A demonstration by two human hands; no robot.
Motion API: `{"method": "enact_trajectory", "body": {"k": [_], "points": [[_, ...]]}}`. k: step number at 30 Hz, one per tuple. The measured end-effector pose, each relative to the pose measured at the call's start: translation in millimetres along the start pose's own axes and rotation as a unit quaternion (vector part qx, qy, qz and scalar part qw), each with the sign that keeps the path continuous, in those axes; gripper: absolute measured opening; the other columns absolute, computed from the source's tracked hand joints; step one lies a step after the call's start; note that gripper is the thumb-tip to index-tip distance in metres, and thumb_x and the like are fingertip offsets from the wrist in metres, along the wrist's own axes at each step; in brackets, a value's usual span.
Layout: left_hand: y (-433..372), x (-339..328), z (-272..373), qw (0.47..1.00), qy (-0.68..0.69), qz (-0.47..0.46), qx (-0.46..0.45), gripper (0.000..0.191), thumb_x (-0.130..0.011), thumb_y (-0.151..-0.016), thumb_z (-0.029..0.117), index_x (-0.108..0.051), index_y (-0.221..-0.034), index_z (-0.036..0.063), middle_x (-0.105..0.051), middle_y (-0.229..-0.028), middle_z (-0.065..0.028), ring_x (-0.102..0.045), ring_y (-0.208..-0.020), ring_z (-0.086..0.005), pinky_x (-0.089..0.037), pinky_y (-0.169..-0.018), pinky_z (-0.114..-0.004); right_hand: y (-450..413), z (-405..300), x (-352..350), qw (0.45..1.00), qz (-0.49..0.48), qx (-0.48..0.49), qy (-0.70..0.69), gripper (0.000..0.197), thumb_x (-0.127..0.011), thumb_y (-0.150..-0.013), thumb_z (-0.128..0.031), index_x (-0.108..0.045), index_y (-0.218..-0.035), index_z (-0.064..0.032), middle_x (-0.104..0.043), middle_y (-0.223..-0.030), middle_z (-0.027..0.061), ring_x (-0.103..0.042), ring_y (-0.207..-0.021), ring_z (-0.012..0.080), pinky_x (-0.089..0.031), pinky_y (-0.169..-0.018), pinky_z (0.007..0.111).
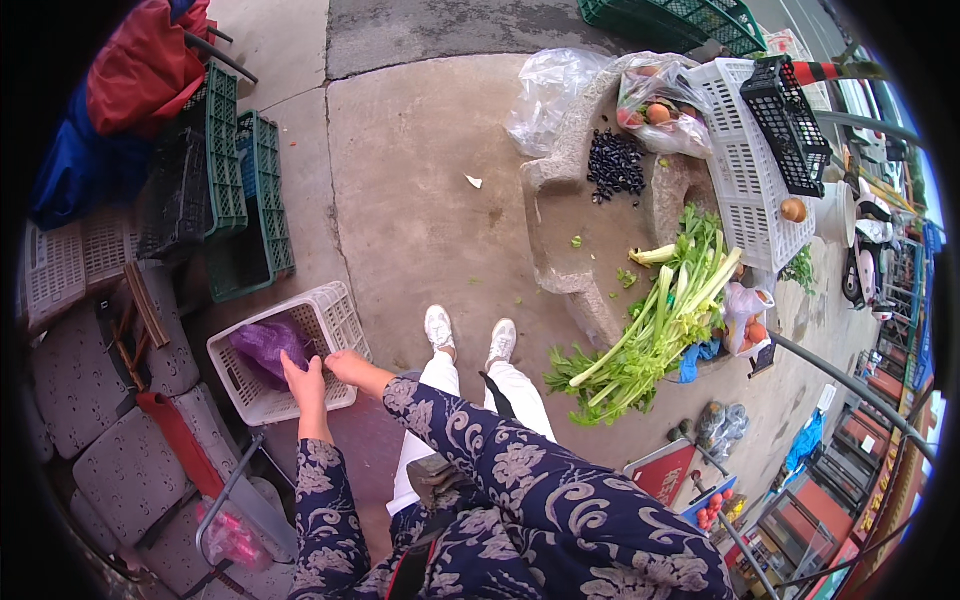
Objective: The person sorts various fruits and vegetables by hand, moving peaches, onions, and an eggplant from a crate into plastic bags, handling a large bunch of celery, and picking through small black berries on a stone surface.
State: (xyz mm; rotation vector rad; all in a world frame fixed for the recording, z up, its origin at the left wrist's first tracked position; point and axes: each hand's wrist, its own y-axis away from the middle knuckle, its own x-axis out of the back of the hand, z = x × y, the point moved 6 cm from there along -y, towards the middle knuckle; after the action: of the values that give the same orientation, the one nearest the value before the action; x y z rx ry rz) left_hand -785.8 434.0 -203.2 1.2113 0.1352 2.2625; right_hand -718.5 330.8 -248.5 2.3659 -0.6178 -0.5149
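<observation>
My left hand (pixel 306 386) is over the near right side of a white plastic crate (pixel 341 322), thumb and forefinger apart. Just to its right, my right hand (pixel 356 373) has its fingers bent together, the tips close to my left thumb. A crumpled purple mesh bag (pixel 270 349) lies in the crate, behind the fingers of my left hand. Whether either hand grips the mesh cannot be made out. What the bag contains is also hidden. The crate stands tilted in view on the ground, to the left of my white shoes (pixel 439 328).
Green plastic crates (pixel 266 202) and grey cushioned seats (pixel 131 465) flank the left side. On the right, a carved stone slab (pixel 555 225) bears small dark pieces (pixel 615 165) and celery (pixel 667 300). Behind it are a white crate (pixel 750 165) and a bag of round produce (pixel 660 112).
</observation>
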Motion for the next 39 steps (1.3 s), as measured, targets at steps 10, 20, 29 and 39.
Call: {"method": "enact_trajectory", "body": {"k": [10, 20, 29, 39], "points": [[70.6, -177.9, 178.3, 0.921, 0.052, -0.372, -0.099, 0.052, -0.058, -0.081, 0.016, -0.041, -0.127, -0.0003, -0.047, -0.126, -0.0141, -0.054, -0.103, -0.02, -0.044, -0.085, -0.03, 127.8, 45.4, 239.1, 0.918, 0.235, -0.036, -0.317, 0.037, -0.048, -0.089, -0.028, -0.052, -0.115, -0.0016, -0.059, -0.098, 0.0077, -0.059, -0.079, 0.0164, -0.048, -0.066, 0.027], [217.5, -292.2, 278.7, 0.827, -0.013, -0.551, -0.112, 0.037, -0.057, -0.081, 0.017, -0.052, -0.115, 0.0034, -0.056, -0.105, -0.0036, -0.054, -0.092, -0.0113, -0.045, -0.072, -0.025, 373.0, 130.7, 371.8, 0.728, 0.531, 0.117, -0.417, 0.023, -0.044, -0.09, -0.016, -0.056, -0.103, -0.0022, -0.059, -0.086, 0.0038, -0.056, -0.069, 0.0107, -0.045, -0.06, 0.023], [361.7, -374.4, 277.3, 0.81, -0.022, -0.572, -0.13, 0.034, -0.057, -0.081, 0.016, -0.052, -0.112, 0.0032, -0.058, -0.096, -0.0015, -0.053, -0.085, -0.0091, -0.045, -0.072, -0.025, 502.3, 241.1, 410.4, 0.656, 0.621, 0.117, -0.413, 0.018, -0.046, -0.091, -0.014, -0.055, -0.101, -0.003, -0.06, -0.083, 0.0045, -0.056, -0.067, 0.0104, -0.045, -0.057, 0.022], [400.9, -427.4, 283.0, 0.857, -0.05, -0.48, -0.18, 0.047, -0.059, -0.081, 0.02, -0.045, -0.121, -0.0024, -0.054, -0.114, -0.0136, -0.052, -0.104, -0.0193, -0.04, -0.09, -0.03, 515.2, 257.1, 470.9, 0.662, 0.699, 0.078, -0.258, 0.034, -0.062, -0.082, -0.023, -0.053, -0.105, 0.001, -0.059, -0.09, 0.0063, -0.055, -0.078, 0.0133, -0.046, -0.073, 0.027]]}}
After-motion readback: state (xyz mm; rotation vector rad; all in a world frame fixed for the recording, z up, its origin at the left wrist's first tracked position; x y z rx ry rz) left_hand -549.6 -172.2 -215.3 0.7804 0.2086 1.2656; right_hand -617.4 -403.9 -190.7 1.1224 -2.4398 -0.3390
